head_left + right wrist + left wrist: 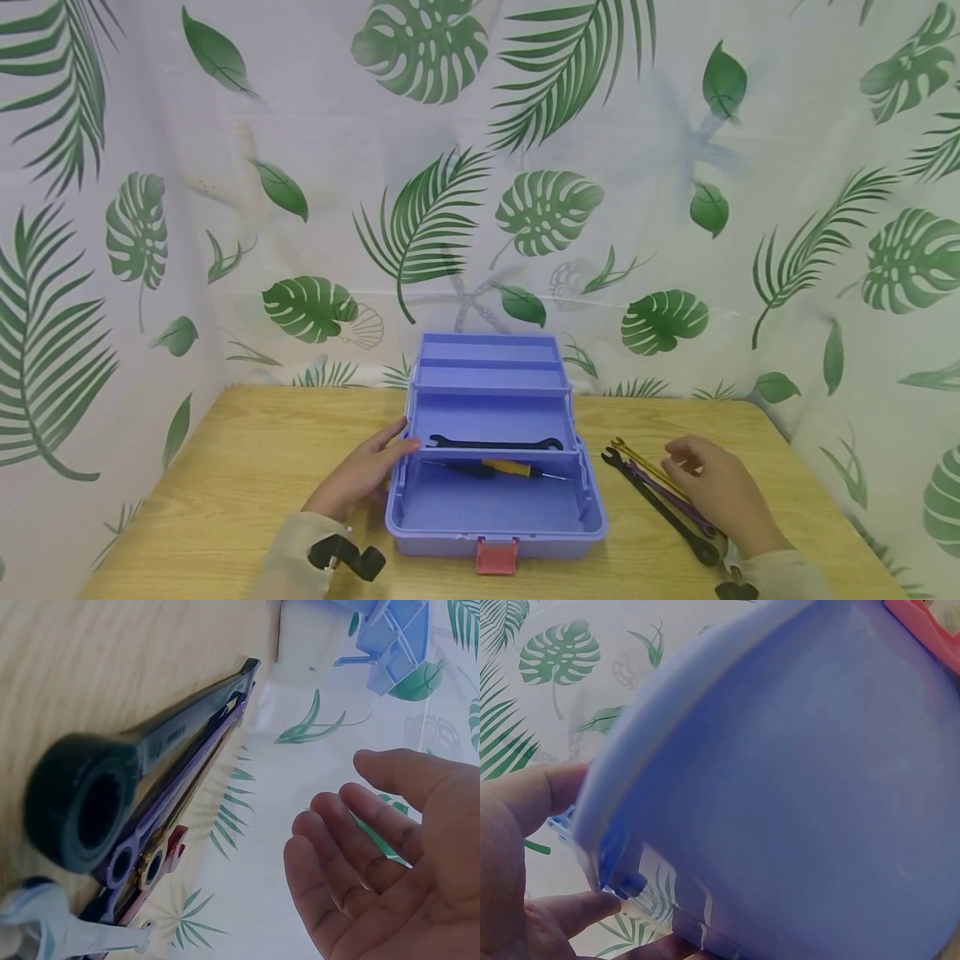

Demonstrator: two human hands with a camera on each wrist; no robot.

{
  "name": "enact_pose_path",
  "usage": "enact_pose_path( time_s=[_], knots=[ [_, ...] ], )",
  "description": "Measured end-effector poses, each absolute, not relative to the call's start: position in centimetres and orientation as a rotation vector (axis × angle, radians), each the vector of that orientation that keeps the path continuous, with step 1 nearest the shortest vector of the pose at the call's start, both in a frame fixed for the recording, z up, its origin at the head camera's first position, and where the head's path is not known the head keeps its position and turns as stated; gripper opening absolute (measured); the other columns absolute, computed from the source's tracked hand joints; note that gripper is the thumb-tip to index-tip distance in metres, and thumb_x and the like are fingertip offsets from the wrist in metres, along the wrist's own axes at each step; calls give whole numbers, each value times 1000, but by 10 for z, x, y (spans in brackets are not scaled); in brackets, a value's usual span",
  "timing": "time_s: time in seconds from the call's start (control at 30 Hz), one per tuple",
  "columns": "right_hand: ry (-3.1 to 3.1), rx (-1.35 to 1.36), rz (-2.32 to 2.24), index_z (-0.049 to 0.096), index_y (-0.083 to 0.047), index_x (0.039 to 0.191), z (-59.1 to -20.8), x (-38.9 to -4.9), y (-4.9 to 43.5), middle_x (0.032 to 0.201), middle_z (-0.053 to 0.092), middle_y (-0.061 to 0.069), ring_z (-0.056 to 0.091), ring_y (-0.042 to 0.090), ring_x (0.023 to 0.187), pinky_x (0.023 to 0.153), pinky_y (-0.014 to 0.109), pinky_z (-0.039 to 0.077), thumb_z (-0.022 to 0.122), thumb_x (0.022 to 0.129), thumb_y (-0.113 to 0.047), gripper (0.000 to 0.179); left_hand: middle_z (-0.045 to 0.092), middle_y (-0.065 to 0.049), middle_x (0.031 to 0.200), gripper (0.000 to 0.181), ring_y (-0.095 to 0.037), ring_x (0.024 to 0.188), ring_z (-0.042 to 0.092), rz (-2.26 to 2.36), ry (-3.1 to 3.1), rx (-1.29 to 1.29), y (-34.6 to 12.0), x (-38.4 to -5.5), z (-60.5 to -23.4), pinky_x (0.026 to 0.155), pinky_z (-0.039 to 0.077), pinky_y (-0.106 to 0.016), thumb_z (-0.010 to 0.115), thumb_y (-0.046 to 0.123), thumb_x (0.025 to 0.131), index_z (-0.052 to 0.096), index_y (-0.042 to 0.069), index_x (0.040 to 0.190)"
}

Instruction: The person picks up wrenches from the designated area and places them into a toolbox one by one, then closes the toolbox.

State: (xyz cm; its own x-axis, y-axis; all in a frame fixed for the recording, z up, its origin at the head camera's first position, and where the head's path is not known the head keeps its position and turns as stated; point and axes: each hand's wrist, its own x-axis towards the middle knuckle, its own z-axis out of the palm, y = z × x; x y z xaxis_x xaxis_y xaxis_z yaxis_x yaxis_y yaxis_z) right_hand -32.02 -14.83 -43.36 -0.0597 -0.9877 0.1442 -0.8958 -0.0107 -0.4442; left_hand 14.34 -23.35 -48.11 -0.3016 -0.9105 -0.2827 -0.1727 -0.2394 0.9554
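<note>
A lavender toolbox [495,546] stands unfolded on the table, its stepped trays raised at the back. My left hand [362,472] touches its left side, thumb over the tray edge. In the left wrist view, the thumb and straight fingers lie either side of the box's rim [622,750]. A black wrench [495,444] lies in the lowest tray. Under it are a yellow-handled screwdriver [510,468] and a dark-handled one [472,470]. My right hand [716,487], holding nothing, hovers with loosely bent fingers beside a black wrench [660,506], a purple wrench [675,498] and a gold wrench [637,457].
A silver wrench [67,926] and a red one [161,874] lie by the other wrenches in the right wrist view. A pink latch [497,558] hangs at the toolbox's front. Behind the wooden table [247,467] hangs a leaf-patterned cloth [465,125].
</note>
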Motion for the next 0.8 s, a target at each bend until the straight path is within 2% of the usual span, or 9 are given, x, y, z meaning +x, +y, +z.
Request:
enact_pose_path(
  time_s=[0.43,0.6,0.8],
  knots=[
    [2084,-1976,-447,65,-7,108,-438,-333,-146,102,66,9,62,26,90,73,46,50,60,92,-38,36,30,-24,149,81,-43,120,49,-1582,-1431,1344,-233,144,-481,78,54,-51,64,55,84,29,22,150],
    [2099,-1951,-300,66,-8,101,-435,-340,-144,97,67,5,62,22,84,69,45,49,62,91,-30,24,30,-25,149,81,-43,119,51,-1593,-1428,1334,-233,144,-480,77,54,-51,63,55,84,29,22,150],
    [2119,-1875,-146,62,-11,83,-436,-351,-142,74,60,-1,51,16,64,56,34,42,58,89,-21,12,30,-24,149,81,-43,120,49,-1585,-1438,1354,-233,144,-480,78,53,-52,63,56,83,29,23,150]
  ],
)
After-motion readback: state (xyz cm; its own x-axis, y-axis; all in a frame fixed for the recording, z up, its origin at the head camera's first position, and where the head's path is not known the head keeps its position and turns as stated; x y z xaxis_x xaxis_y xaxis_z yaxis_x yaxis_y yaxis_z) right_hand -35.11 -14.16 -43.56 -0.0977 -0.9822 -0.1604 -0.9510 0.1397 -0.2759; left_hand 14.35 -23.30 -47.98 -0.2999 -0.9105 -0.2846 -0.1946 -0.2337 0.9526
